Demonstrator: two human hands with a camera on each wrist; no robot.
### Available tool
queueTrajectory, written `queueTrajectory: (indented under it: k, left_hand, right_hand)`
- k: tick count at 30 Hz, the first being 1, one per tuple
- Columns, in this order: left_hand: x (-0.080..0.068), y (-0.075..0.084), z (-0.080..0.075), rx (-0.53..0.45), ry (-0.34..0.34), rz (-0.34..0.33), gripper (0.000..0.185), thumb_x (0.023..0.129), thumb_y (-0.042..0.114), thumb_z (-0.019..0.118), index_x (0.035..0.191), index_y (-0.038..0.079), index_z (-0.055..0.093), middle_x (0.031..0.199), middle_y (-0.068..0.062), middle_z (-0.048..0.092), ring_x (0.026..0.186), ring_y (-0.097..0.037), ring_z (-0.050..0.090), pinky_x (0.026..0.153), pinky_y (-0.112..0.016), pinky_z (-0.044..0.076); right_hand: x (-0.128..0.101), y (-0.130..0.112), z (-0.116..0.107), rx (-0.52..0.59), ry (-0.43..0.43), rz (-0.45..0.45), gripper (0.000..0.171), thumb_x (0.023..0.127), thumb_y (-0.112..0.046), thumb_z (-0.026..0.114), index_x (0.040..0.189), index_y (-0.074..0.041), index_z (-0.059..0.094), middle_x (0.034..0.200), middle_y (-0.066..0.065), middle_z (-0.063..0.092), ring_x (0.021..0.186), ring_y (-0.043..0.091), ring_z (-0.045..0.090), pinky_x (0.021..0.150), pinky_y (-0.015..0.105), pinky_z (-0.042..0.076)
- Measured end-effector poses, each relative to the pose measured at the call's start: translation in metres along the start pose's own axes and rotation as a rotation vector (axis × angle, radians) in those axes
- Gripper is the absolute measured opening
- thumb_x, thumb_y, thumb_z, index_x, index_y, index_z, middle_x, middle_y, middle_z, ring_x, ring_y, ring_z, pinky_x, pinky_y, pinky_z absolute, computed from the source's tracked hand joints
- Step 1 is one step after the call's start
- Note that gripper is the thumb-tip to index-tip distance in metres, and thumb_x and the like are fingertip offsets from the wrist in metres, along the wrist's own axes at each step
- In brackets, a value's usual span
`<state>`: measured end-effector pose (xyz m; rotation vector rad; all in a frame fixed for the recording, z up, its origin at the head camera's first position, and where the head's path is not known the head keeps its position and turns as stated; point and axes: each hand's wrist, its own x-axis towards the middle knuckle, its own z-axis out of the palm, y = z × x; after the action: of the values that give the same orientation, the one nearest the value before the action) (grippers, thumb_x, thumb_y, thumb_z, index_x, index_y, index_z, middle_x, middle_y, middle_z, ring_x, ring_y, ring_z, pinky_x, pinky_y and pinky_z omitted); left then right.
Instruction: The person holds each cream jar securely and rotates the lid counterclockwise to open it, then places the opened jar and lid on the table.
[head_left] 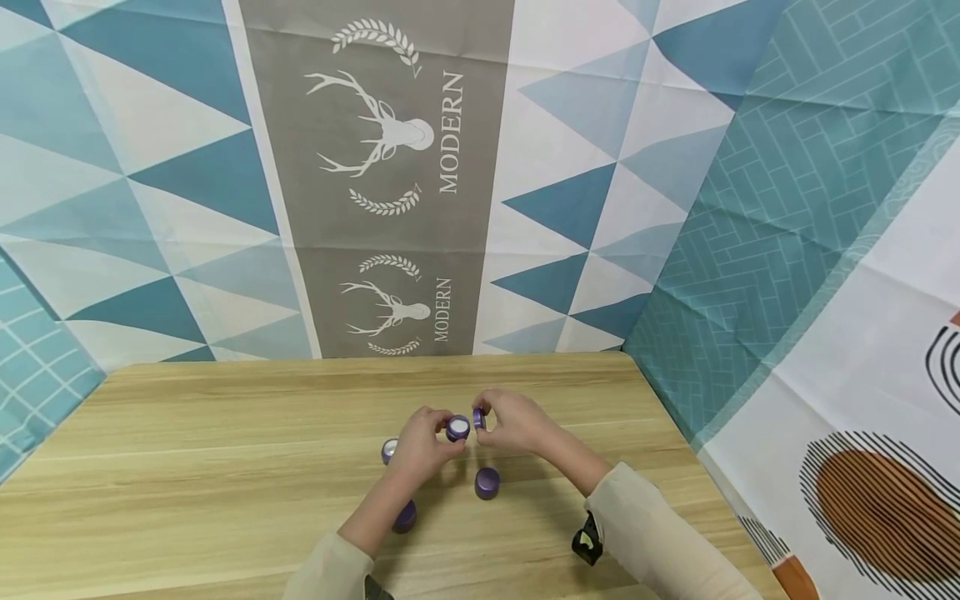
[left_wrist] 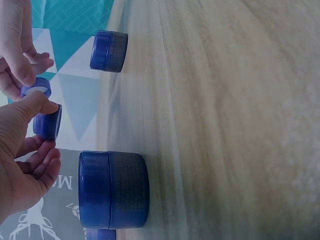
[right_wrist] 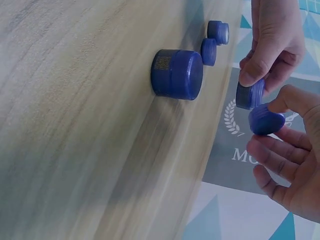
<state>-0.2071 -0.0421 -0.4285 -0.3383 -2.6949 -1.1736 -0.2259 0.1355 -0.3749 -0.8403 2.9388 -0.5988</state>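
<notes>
My left hand (head_left: 420,446) grips a small purple jar (head_left: 458,428) between thumb and fingers, its top uncovered and white showing inside. Just to its right, my right hand (head_left: 517,421) pinches a purple lid (head_left: 479,418) on edge, facing the jar. Both are held up above the table. In the right wrist view, the lid (right_wrist: 266,120) overlaps the jar (right_wrist: 250,95). Below the hands, a lidded purple jar (head_left: 487,483) stands on the wood. Another purple jar (head_left: 404,517) is beside my left forearm, which partly covers it.
An uncovered jar (head_left: 389,450) with white inside stands left of my left hand, partly hidden by it. A purple round piece (right_wrist: 209,51) lies near it in the right wrist view. The wooden table (head_left: 225,467) ends at a patterned cloth wall (head_left: 390,217).
</notes>
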Motion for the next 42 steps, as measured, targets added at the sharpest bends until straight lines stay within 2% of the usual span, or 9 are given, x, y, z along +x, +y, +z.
queueTrajectory:
  k: [6,12,16,20,26,28,33,42]
  left_hand:
    - [-0.001,0.000,-0.001,0.019,-0.022,-0.020,0.038,0.069,0.016,0.076,0.101,-0.001,0.066,0.089,-0.009,0.060,0.085,-0.023,0.056,0.076,-0.037,0.051]
    - [-0.001,-0.003,0.001,0.044,-0.050,-0.033,0.039,0.068,0.015,0.077,0.101,-0.002,0.066,0.089,-0.009,0.060,0.083,-0.020,0.054,0.075,-0.036,0.050]
    - [0.000,-0.005,0.003,0.054,-0.077,-0.039,0.039,0.070,0.015,0.077,0.103,-0.002,0.065,0.091,-0.009,0.060,0.083,-0.020,0.054,0.075,-0.036,0.050]
    - [0.000,-0.005,0.004,0.050,-0.092,-0.047,0.038,0.070,0.015,0.077,0.102,-0.003,0.066,0.091,-0.010,0.060,0.084,-0.020,0.055,0.076,-0.037,0.050]
    - [0.002,-0.007,0.006,0.062,-0.093,-0.044,0.038,0.069,0.014,0.077,0.101,-0.003,0.066,0.091,-0.010,0.061,0.083,-0.020,0.055,0.077,-0.037,0.051]
    - [0.002,-0.008,0.007,0.064,-0.095,-0.044,0.038,0.069,0.014,0.077,0.101,-0.003,0.066,0.091,-0.011,0.061,0.084,-0.021,0.056,0.077,-0.038,0.051]
    - [0.003,-0.010,0.008,0.071,-0.109,-0.068,0.040,0.068,0.012,0.077,0.103,-0.005,0.065,0.092,-0.013,0.060,0.084,-0.023,0.057,0.079,-0.040,0.051]
    - [0.005,-0.014,0.009,0.071,-0.136,-0.109,0.040,0.069,0.012,0.077,0.104,-0.004,0.065,0.093,-0.013,0.059,0.084,-0.022,0.057,0.079,-0.039,0.051]
  right_hand:
    - [0.000,0.007,0.007,0.021,-0.012,0.016,0.036,0.077,-0.024,0.068,0.110,-0.010,0.061,0.101,0.003,0.066,0.076,0.009,0.054,0.068,0.025,0.046]
    - [0.002,0.015,0.016,0.053,-0.021,0.029,0.038,0.078,-0.023,0.069,0.112,-0.010,0.060,0.105,0.005,0.066,0.069,0.009,0.054,0.064,0.024,0.044]
    - [0.003,0.020,0.022,0.075,-0.019,0.028,0.038,0.077,-0.022,0.070,0.111,-0.010,0.060,0.107,0.007,0.067,0.077,0.017,0.062,0.066,0.026,0.045]
    - [0.004,0.025,0.027,0.093,-0.021,0.032,0.037,0.077,-0.021,0.070,0.111,-0.010,0.059,0.107,0.008,0.067,0.087,0.021,0.063,0.069,0.026,0.045]
    - [0.004,0.030,0.032,0.118,-0.029,0.034,0.037,0.079,-0.019,0.070,0.112,-0.008,0.059,0.108,0.010,0.067,0.077,0.015,0.061,0.063,0.021,0.044]
    - [0.004,0.030,0.033,0.129,-0.028,0.037,0.036,0.080,-0.019,0.070,0.113,-0.007,0.060,0.108,0.010,0.068,0.079,0.016,0.063,0.064,0.020,0.045]
    - [0.006,0.032,0.038,0.152,-0.036,0.054,0.035,0.082,-0.023,0.070,0.112,-0.009,0.060,0.111,0.010,0.068,0.097,0.022,0.065,0.077,0.027,0.051]
    - [0.009,0.036,0.048,0.139,-0.051,0.045,0.035,0.081,-0.026,0.071,0.111,-0.010,0.062,0.109,0.006,0.069,0.103,0.021,0.064,0.092,0.037,0.049]
